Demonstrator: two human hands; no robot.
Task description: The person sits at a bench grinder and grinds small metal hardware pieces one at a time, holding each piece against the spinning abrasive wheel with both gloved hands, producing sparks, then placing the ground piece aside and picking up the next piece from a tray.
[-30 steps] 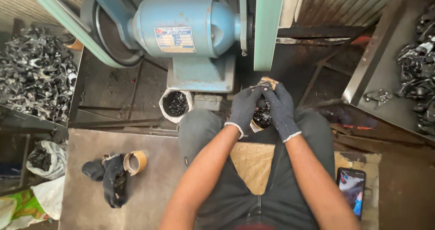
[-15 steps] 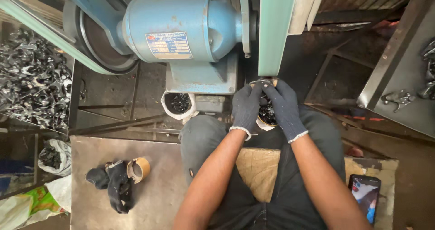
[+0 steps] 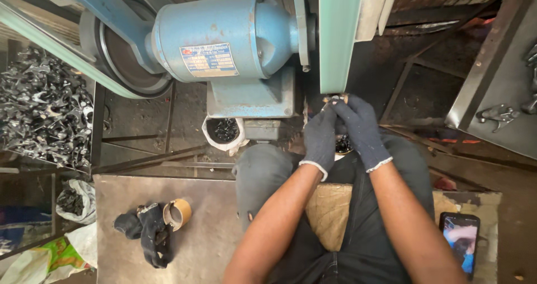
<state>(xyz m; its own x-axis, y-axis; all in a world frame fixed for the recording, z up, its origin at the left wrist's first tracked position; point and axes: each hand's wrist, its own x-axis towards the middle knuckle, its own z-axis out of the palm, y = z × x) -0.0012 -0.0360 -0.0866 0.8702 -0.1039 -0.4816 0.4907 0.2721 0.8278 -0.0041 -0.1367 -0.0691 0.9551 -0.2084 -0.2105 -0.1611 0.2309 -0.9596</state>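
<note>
light: dim, even | shadows: deep under machine | focus: sharp | edges: slightly bowed

A blue motor (image 3: 224, 43) sat up-left of the fingers. A tape roll (image 3: 178, 213) and dark gloves (image 3: 146, 233) lay far down-left. A phone (image 3: 460, 242) lay down-right.

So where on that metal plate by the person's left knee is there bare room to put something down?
The metal plate is bare between the tape roll and the knee, and along its far edge. Its near-left part holds dark gloves. Crowded: the parts pile at left, and the belt's lower end, where both hands work.
</note>
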